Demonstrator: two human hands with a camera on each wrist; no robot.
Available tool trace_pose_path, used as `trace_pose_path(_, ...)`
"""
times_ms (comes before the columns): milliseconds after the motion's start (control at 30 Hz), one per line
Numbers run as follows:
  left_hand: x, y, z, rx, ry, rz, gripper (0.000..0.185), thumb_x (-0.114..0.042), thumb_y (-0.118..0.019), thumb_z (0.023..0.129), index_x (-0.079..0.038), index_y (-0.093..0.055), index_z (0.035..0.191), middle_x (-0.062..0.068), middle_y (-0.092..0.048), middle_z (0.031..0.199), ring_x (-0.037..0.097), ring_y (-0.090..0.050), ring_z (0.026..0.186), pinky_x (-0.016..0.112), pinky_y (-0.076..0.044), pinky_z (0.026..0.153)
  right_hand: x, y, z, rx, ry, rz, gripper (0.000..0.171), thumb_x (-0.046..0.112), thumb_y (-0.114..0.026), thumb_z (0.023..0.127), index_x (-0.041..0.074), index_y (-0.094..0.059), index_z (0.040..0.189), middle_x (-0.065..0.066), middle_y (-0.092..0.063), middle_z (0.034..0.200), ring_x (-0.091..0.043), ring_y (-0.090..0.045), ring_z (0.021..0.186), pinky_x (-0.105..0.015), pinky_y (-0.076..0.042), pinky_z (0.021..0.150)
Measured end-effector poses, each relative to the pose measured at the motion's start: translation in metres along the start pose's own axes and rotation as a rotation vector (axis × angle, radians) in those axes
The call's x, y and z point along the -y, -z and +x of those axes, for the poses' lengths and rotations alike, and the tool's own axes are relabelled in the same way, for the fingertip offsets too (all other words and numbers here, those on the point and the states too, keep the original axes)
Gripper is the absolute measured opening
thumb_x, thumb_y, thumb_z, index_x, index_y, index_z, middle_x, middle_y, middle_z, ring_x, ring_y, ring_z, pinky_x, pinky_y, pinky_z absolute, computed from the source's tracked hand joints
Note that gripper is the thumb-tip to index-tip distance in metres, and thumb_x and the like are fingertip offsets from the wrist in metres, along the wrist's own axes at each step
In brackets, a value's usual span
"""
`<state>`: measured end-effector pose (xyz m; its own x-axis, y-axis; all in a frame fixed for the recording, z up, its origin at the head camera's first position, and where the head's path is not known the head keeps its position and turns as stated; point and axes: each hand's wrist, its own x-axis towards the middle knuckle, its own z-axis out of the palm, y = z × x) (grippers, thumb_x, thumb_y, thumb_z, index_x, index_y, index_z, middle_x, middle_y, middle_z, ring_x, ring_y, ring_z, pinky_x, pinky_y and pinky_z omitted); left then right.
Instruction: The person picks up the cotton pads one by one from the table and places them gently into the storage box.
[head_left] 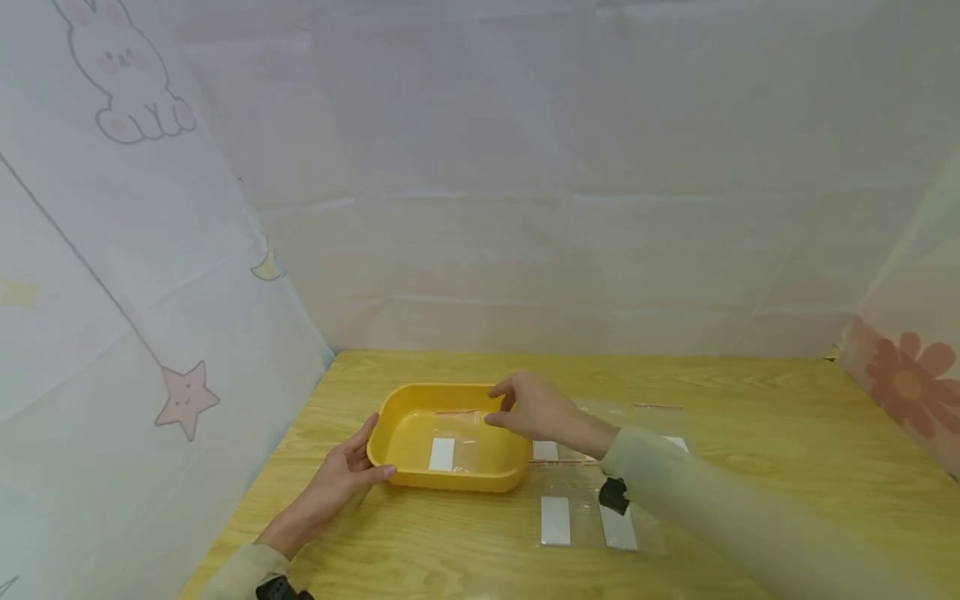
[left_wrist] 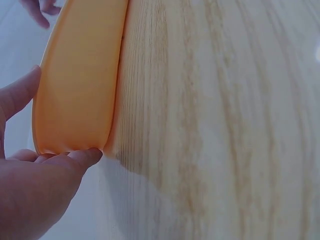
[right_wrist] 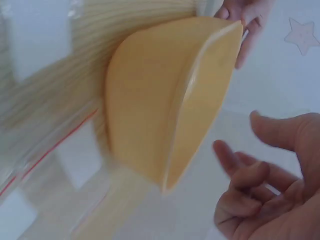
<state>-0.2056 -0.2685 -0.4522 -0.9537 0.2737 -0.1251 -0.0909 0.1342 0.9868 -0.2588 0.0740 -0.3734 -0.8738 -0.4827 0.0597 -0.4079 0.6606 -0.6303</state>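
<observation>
A yellow tray [head_left: 450, 482] sits on the wooden table [head_left: 750, 417]. My left hand [head_left: 366, 455] clasps its near left corner, thumb on the front wall and fingers round the end; in the left wrist view that hand [left_wrist: 40, 170] touches the tray [left_wrist: 80, 80] at its lower corner. Inside the tray lies a clear zip bag [head_left: 455, 437] with a white label and a red seal line. My right hand [head_left: 513, 408] hovers over the tray's right rim. In the right wrist view its fingers [right_wrist: 250, 175] are loosely curled and hold nothing, beside the tray [right_wrist: 150, 100].
Several more clear zip bags [head_left: 585, 517] with white labels lie flat on the table right of the tray, under my right forearm; one bag [right_wrist: 45, 165] shows in the right wrist view. White printed fabric walls [head_left: 150, 292] enclose the table on three sides.
</observation>
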Motion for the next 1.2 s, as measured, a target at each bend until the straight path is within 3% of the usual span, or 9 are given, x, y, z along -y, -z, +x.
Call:
trace_pose_path(267,0.000,0.001,-0.001,-0.012,0.005,-0.009,0.096,-0.007,-0.071,0.103,-0.016,-0.004,0.171,0.011,-0.001,0.176,0.037,-0.029,0.154,0.029,-0.049,0.107,-0.074,0.048,-0.069,-0.063,0.156,-0.014,0.045,0.033,-0.084,0.093,0.005,-0.076,0.129,0.000,-0.075,0.109,-0.011,-0.043,0.063,-0.027,-0.037,0.054)
trace_pose_path(467,0.000,0.003,-0.002,-0.010,0.005,-0.013,0.095,-0.006,-0.070,0.102,-0.017,-0.005,0.171,0.012,0.000,0.176,0.038,-0.029,0.153,0.029,-0.050,0.106,-0.146,0.065,-0.110,-0.151,0.123,-0.044,0.058,0.035,-0.088,0.088,0.006,-0.071,0.136,-0.003,-0.073,0.115,-0.012,-0.041,0.068,-0.028,-0.032,0.054)
trace_pose_path(500,0.000,0.003,-0.002,-0.010,0.006,-0.012,0.096,-0.006,-0.070,0.102,-0.016,-0.005,0.171,0.012,0.000,0.175,0.038,-0.029,0.153,0.029,-0.050,0.106,-0.158,0.067,-0.115,-0.159,0.109,-0.059,0.063,0.035,-0.088,0.088,0.005,-0.069,0.139,-0.003,-0.073,0.115,-0.013,-0.046,0.073,-0.028,-0.038,0.057)
trace_pose_path(600,0.000,0.001,-0.001,-0.013,0.006,-0.011,0.095,-0.005,-0.070,0.102,-0.015,-0.005,0.171,0.012,0.002,0.175,0.039,-0.029,0.153,0.029,-0.050,0.106,-0.192,0.072,-0.125,-0.150,0.070,-0.085,0.073,0.036,-0.090,0.086,-0.001,-0.063,0.144,-0.014,-0.070,0.121,-0.026,-0.063,0.092,-0.040,-0.055,0.073)
trace_pose_path(700,0.001,-0.001,0.001,-0.009,0.005,-0.018,0.095,-0.005,-0.070,0.102,-0.014,-0.005,0.170,0.012,0.003,0.175,0.039,-0.028,0.154,0.029,-0.049,0.106,-0.220,0.075,-0.133,-0.146,0.052,-0.163,0.074,0.039,-0.091,0.083,-0.003,-0.067,0.139,-0.022,-0.065,0.126,-0.047,-0.060,0.117,-0.064,-0.052,0.089)
trace_pose_path(900,0.004,0.000,0.000,0.000,0.002,-0.027,0.097,-0.006,-0.072,0.101,-0.014,-0.004,0.171,0.012,0.003,0.175,0.039,-0.027,0.154,0.028,-0.049,0.107,-0.240,0.075,-0.139,-0.174,0.023,-0.290,0.062,0.043,-0.093,0.078,0.008,-0.078,0.126,-0.018,-0.061,0.123,-0.041,-0.054,0.108,-0.061,-0.044,0.079)
trace_pose_path(1200,0.003,0.000,0.000,-0.003,-0.002,-0.024,0.096,-0.005,-0.071,0.102,-0.014,-0.004,0.171,0.012,0.003,0.175,0.039,-0.028,0.154,0.029,-0.049,0.106,-0.249,0.077,-0.137,-0.163,0.035,-0.246,0.064,0.039,-0.094,0.079,0.006,-0.075,0.131,-0.019,-0.057,0.126,-0.042,-0.052,0.110,-0.055,-0.046,0.077)
